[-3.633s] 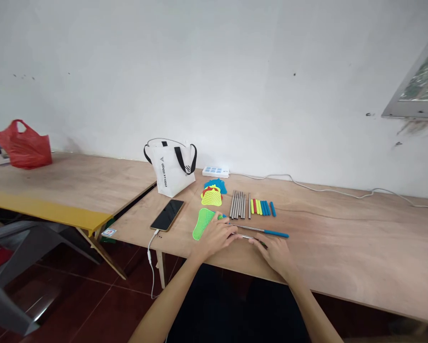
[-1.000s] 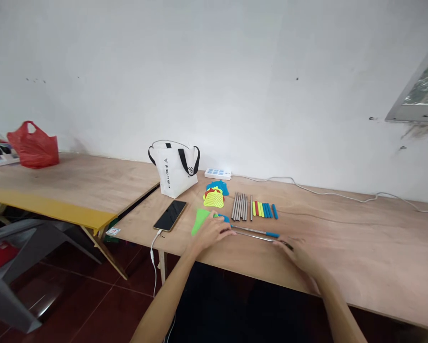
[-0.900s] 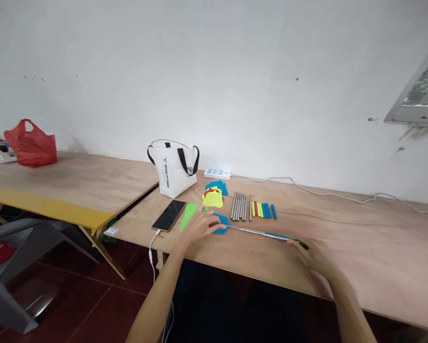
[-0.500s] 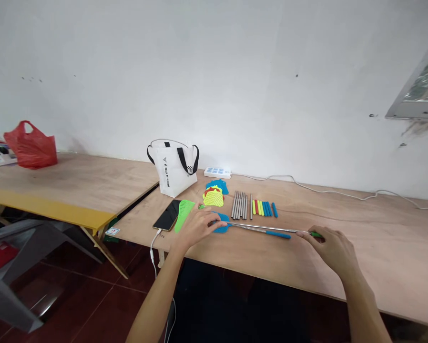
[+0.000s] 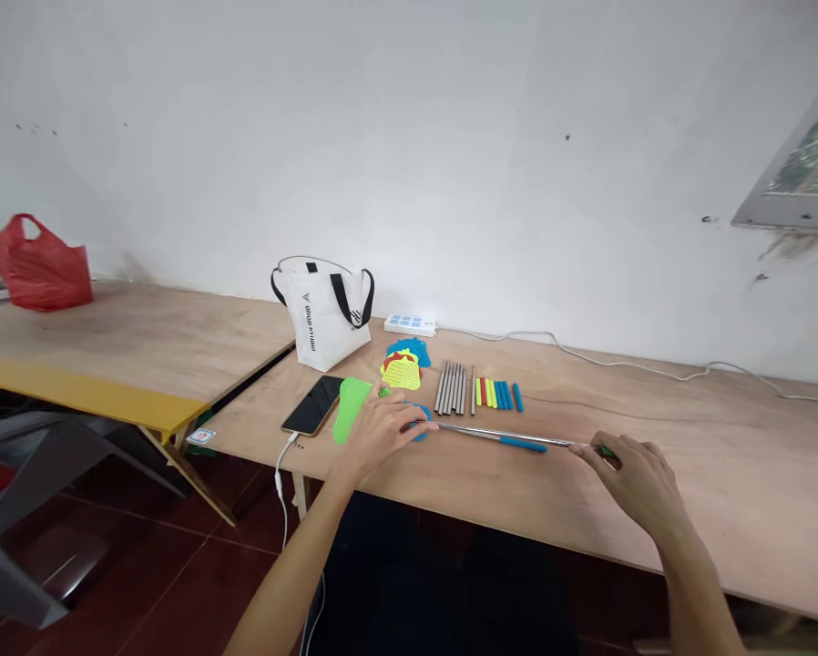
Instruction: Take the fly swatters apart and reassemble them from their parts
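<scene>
My left hand point(image 5: 383, 433) is closed, its thumb and fingers pinching the left end of a thin metal telescopic rod point(image 5: 505, 434). My right hand point(image 5: 638, 478) wraps round the green grip point(image 5: 605, 450) at the rod's other end. The rod lies level between both hands, low over the table. A perforated green fly swatter head point(image 5: 350, 408) shows beside my left hand; its join to the rod is hidden by my fingers. Just below the rod rests a blue fly swatter, its handle point(image 5: 524, 444) in view and its head point(image 5: 421, 423) partly covered by my left hand.
Beyond the rod lie several metal tubes point(image 5: 451, 387), coloured handle grips point(image 5: 495, 394) and a stack of swatter heads point(image 5: 402, 371). A phone point(image 5: 313, 405) on a cable, a white bag point(image 5: 327, 323) and a power strip point(image 5: 410, 324) stand leftward on the wooden table point(image 5: 723, 474).
The view has shifted slightly, so the table things sit farther left. Both hands have moved a little to the right over the table, still holding the rod; more of the blue head is covered.
</scene>
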{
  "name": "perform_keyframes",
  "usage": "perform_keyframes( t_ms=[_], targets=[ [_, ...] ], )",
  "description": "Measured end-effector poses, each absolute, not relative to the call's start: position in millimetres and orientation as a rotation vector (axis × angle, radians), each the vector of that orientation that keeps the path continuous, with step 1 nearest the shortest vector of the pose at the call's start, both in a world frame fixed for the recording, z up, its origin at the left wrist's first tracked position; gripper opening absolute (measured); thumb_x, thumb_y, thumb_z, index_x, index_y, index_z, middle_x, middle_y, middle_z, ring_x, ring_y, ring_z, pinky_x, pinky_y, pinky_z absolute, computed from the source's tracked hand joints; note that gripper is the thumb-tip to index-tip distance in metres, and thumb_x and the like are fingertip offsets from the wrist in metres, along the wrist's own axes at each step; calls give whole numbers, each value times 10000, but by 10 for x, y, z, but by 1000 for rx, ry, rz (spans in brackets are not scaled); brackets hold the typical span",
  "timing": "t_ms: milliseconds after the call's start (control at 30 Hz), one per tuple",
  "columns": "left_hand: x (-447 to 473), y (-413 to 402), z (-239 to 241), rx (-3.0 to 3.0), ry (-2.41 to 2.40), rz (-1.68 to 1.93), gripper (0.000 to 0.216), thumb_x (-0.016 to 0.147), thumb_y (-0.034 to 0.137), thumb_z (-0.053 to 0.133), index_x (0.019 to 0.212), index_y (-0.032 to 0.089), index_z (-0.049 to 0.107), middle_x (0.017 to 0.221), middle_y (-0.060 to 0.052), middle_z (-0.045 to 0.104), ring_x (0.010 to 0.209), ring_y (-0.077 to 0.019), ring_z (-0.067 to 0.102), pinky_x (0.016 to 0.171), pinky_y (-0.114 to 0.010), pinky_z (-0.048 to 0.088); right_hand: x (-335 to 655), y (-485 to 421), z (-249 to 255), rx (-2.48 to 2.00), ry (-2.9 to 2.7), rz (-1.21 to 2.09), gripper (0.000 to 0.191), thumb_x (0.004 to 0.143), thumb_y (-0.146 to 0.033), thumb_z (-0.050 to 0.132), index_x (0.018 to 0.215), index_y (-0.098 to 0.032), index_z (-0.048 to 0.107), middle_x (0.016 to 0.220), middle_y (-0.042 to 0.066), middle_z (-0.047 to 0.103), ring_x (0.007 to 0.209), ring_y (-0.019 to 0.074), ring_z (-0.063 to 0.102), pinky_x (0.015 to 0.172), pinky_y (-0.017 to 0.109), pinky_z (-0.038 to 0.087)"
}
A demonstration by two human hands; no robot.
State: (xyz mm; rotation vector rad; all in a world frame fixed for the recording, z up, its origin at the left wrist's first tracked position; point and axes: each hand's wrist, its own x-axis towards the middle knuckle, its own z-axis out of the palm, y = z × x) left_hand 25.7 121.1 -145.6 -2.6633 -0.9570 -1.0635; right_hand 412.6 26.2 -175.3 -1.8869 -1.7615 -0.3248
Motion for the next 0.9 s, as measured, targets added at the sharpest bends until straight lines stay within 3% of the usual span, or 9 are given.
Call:
perform_keyframes(
  t_ms=[400, 600, 733, 900],
  targets=[
    [523, 1075, -1560, -2648, -877, -875, 405, 1055, 471, 455, 865, 221, 712, 781, 24, 739, 825, -167, 606, 956, -376, 298, 2867, 520, -1906, -1614, -1896, -280, 559, 1056, -594, 305, 720, -226, 557, 707, 38, 664, 681, 195, 586, 737, 333, 342],
    [535, 1118, -1625, -2712, -854, -801, 468, 1051, 521, 414, 855, 222, 717, 766, 0, 726, 855, -178, 613, 1027, -392, 296, 2729, 539, -2048, -1560, -1952, -226, 533, 1064, -578, 288, 785, -235, 587, 755, 36, 684, 714, 209, 624, 723, 326, 380],
    [500, 1189, -1665, -2738, -854, -816, 485, 1029, 561, 424, 853, 219, 719, 772, 0, 725, 822, -171, 613, 1010, -388, 295, 2801, 508, -2034, -1537, -2031, -74, 465, 1072, -543, 303, 903, -246, 618, 879, 29, 715, 832, 220, 668, 745, 316, 416],
    [461, 1232, -1707, -2812, -811, -734, 510, 1026, 574, 426, 821, 210, 720, 722, 5, 710, 770, -165, 601, 976, -378, 302, 2817, 547, -2115, -1543, -2123, 203, 463, 1070, -547, 309, 902, -259, 630, 855, 13, 720, 798, 222, 683, 684, 299, 431]
  ],
)
